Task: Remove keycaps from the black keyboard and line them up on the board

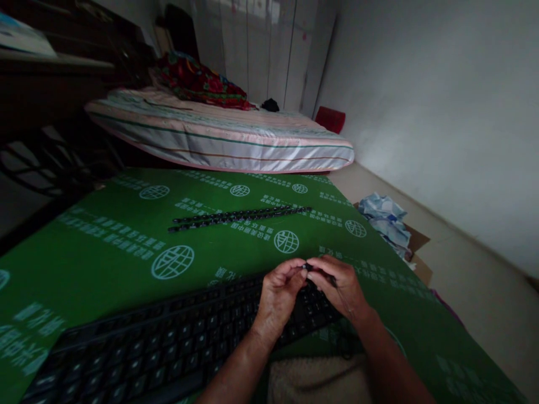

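Note:
My left hand (281,286) and my right hand (340,285) meet over the right part of a black keyboard (168,342). The fingertips of both are closed in a pinch around a tiny dark piece (306,266) with a paler spot; it is too small to name. Under my fingers, several keyboard keys are hidden from sight. Farther back lie two thin, black, beaded or braided strands (236,216), side by side on the green printed surface (227,247). Neither hand touches them.
A bed (236,137) with a striped cover and a red flowered blanket (202,84) stands behind the green surface. Crumpled blue-white cloth (381,213) and cardboard (416,241) lie on the floor at right. Brown fabric (315,381) shows at the near edge.

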{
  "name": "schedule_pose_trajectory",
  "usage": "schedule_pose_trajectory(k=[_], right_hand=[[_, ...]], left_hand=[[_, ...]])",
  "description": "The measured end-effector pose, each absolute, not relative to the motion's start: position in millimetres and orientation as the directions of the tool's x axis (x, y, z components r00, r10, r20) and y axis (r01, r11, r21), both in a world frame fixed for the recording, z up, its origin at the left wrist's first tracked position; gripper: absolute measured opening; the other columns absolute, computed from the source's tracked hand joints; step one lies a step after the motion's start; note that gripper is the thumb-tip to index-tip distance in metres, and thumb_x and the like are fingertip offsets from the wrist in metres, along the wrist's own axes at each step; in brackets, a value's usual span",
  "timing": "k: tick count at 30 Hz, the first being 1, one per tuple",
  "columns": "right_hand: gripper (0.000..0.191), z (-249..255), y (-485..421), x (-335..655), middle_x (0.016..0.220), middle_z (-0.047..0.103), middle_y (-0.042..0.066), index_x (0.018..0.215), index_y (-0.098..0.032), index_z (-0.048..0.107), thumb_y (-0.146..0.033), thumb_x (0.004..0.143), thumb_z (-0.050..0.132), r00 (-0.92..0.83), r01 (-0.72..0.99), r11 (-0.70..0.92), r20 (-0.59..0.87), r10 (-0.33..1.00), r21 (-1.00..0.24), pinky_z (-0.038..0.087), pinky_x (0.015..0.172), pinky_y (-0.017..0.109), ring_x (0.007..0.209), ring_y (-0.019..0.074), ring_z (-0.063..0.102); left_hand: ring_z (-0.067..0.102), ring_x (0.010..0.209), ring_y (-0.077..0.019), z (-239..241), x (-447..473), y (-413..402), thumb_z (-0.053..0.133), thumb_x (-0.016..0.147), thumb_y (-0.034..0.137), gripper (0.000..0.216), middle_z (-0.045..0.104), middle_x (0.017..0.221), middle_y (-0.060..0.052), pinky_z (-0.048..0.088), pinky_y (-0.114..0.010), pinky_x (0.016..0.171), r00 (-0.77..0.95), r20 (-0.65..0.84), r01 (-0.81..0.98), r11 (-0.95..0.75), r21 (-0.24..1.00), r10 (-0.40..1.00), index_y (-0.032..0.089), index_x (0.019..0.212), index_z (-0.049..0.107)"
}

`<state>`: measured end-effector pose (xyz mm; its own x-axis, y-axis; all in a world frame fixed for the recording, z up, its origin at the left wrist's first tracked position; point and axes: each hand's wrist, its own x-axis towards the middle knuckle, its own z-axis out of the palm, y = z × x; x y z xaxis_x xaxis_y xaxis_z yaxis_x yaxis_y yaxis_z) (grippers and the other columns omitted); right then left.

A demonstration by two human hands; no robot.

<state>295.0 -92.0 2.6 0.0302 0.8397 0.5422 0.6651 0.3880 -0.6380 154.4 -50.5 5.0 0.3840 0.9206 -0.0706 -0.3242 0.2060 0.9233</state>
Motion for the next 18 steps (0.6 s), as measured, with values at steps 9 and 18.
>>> schedule_pose_trajectory(k=[9, 18], right_hand=[[0.016, 14, -83, 305, 0.074, 0.062, 0.003, 0.094, -0.019, 0.063, -0.028, 0.084, 0.055, -0.032, 0.697, 0.353, 0.465, 0.885, -0.624, 0.046, 0.060, 0.023, 0.064, 0.0127, 0.059], [0.018, -9, 6, 397, 0.090, 0.070, 0.005, 0.091, -0.022, 0.069, -0.031, 0.080, 0.059, 0.033, 0.936, 0.081, 0.313, 0.949, -0.341, 0.046, 0.073, 0.028, 0.080, 0.0185, 0.063]], left_hand=[[0.065, 0.070, -0.0152, 5, 151, -50, 0.066, 0.070, 0.025, 0.027, 0.070, 0.075, -0.002, 0.051, -0.026, 0.072, 0.385, -0.099, -0.220, 0.196, 0.956, 0.917, 0.014, 0.094, 0.061], [0.065, 0.074, -0.0169, 3, 153, -51, 0.062, 0.071, 0.024, 0.025, 0.071, 0.075, -0.005, 0.049, -0.026, 0.072, 0.427, -0.088, -0.104, 0.146, 0.984, 0.900, 0.015, 0.094, 0.057]])
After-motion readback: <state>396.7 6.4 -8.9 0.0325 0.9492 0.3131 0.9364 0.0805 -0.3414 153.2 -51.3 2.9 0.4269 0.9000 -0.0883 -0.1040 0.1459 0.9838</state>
